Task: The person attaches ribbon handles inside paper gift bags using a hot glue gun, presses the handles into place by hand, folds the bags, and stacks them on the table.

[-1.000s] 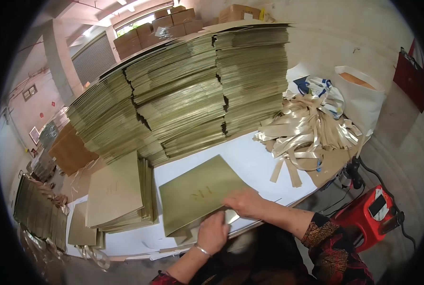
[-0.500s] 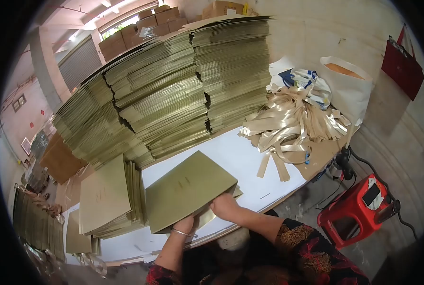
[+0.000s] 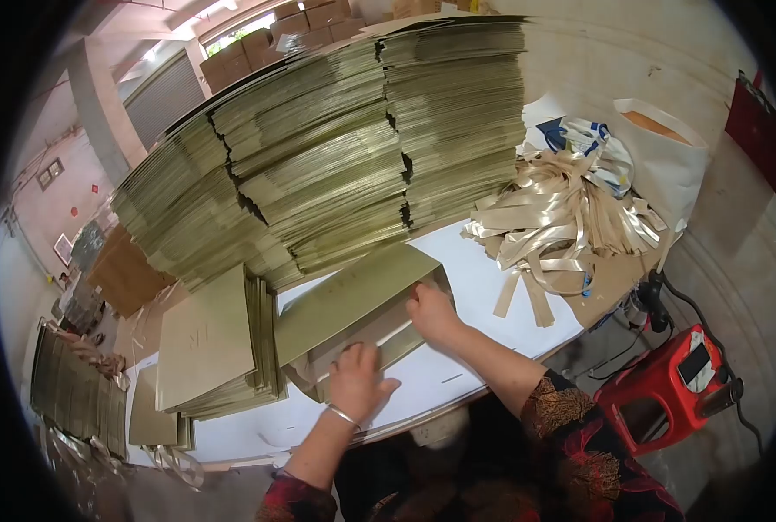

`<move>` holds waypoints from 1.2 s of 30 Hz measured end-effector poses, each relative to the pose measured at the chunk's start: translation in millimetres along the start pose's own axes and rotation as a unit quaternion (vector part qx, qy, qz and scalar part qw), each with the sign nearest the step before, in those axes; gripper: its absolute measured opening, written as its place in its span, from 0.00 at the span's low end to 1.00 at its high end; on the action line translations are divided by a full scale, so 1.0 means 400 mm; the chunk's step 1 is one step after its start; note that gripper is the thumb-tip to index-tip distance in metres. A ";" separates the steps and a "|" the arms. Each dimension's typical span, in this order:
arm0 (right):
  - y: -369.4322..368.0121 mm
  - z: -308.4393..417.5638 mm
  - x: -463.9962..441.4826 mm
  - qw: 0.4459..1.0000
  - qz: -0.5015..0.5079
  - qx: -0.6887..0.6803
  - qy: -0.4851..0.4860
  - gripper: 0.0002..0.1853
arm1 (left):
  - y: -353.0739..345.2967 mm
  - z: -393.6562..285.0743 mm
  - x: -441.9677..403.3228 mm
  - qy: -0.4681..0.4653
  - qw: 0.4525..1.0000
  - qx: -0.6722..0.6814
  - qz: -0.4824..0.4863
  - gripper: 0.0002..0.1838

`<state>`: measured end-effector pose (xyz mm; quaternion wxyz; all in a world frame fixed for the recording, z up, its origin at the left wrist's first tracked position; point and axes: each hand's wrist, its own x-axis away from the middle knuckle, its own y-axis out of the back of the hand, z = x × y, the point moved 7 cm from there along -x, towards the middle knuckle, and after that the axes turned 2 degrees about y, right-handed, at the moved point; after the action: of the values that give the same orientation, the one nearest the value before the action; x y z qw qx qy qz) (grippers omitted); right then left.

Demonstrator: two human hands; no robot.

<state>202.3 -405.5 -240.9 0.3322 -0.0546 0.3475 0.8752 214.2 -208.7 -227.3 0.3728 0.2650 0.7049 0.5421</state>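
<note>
A gold-green paper bag (image 3: pixel 362 297) lies on the table in front of me, its mouth spread toward me and its pale inside showing. My left hand (image 3: pixel 358 383) is at the near side of the mouth, thumb and fingers apart, fingertips by the lower panel. My right hand (image 3: pixel 433 315) has its fingers bent around the rim at the right end of the opening; those fingertips are partly hidden. Just left of the bag stands a leaning pile of similar flat bags (image 3: pixel 205 339).
Tall stacks of gold-green bags (image 3: pixel 318 148) rise along the back of the white-covered table (image 3: pixel 527 322). A heap of shiny beige ribbons (image 3: pixel 571 209) lies at the right, near a white paper bag (image 3: pixel 666 161). A red stool (image 3: pixel 658 387) stands beyond the table's right edge.
The bag was tilted up with both hands beneath its near edge. Now it lies lower with its mouth opened, and my left hand has come out from under it. The view has shifted slightly.
</note>
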 end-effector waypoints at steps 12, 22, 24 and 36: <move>-0.302 0.086 -0.031 0.688 0.044 -0.673 -0.268 0.16 | -0.152 0.003 0.039 -0.039 0.999 -0.020 0.005 0.21; -0.304 0.131 -0.113 0.712 0.112 -0.636 -0.275 0.09 | -0.006 0.035 -0.017 -0.007 0.998 0.028 -0.060 0.07; -0.304 0.144 -0.078 0.736 0.143 -0.597 -0.287 0.13 | 0.044 0.039 -0.054 -0.040 0.996 -0.037 -0.078 0.07; 0.267 -0.006 0.133 0.980 -0.038 0.124 0.152 0.13 | 0.127 0.054 -0.105 -0.017 0.992 -0.033 -0.118 0.07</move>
<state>94.7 -435.7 -198.9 0.3124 -0.1582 0.4974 0.7937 254.6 -215.2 -171.2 0.4547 0.1772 0.7066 0.5123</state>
